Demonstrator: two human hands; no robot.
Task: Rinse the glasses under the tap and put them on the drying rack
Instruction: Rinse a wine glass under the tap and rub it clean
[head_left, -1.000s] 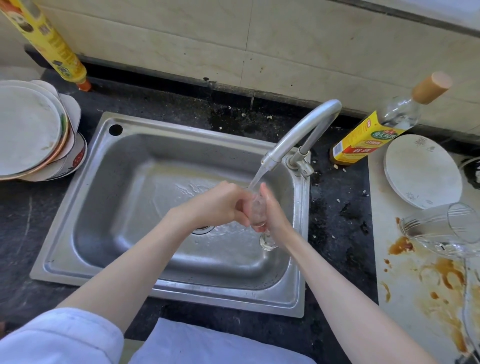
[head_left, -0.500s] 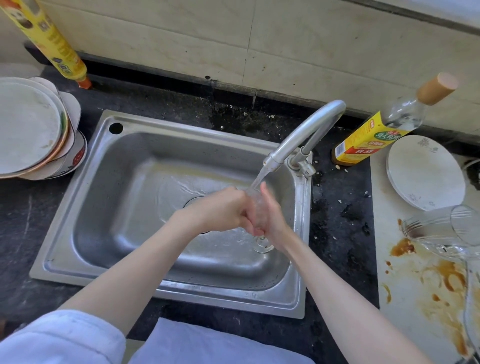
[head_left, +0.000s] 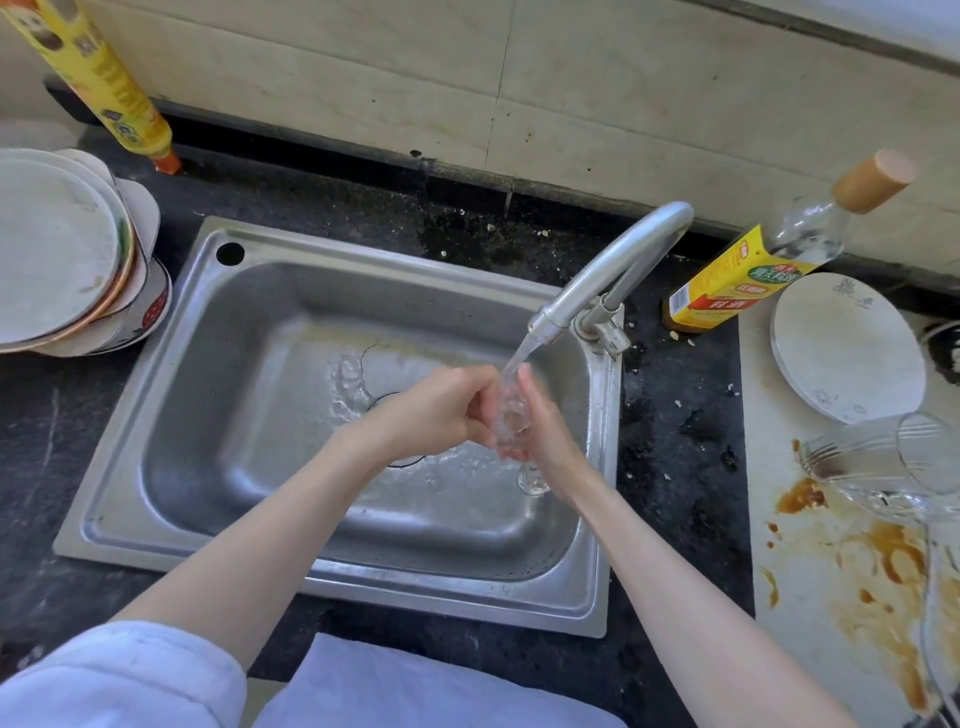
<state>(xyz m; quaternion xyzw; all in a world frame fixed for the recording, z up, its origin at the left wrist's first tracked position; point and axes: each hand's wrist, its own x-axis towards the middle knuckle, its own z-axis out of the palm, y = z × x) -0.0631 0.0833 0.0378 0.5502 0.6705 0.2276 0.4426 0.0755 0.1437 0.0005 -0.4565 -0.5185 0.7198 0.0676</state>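
Note:
A small clear stemmed glass (head_left: 511, 415) is held between my two hands over the steel sink (head_left: 218, 415), its foot (head_left: 532, 480) pointing down toward me. Water runs from the curved tap (head_left: 613, 270) straight onto the glass. My left hand (head_left: 436, 410) grips the glass from the left with curled fingers. From the right, my right hand (head_left: 548, 431) holds it, fingers lying up along the bowl. A second, larger clear glass (head_left: 883, 462) lies on its side on the stained white board (head_left: 831, 597) at the right. No drying rack is in view.
A stack of dirty plates (head_left: 62, 260) sits left of the sink. A yellow bottle (head_left: 104, 83) leans at the back left. Right of the tap stand a yellow-labelled bottle with a wooden cap (head_left: 753, 275) and a white plate (head_left: 847, 348).
Both hands keep the glass under the stream and have barely shifted. The water spreads further across the sink floor.

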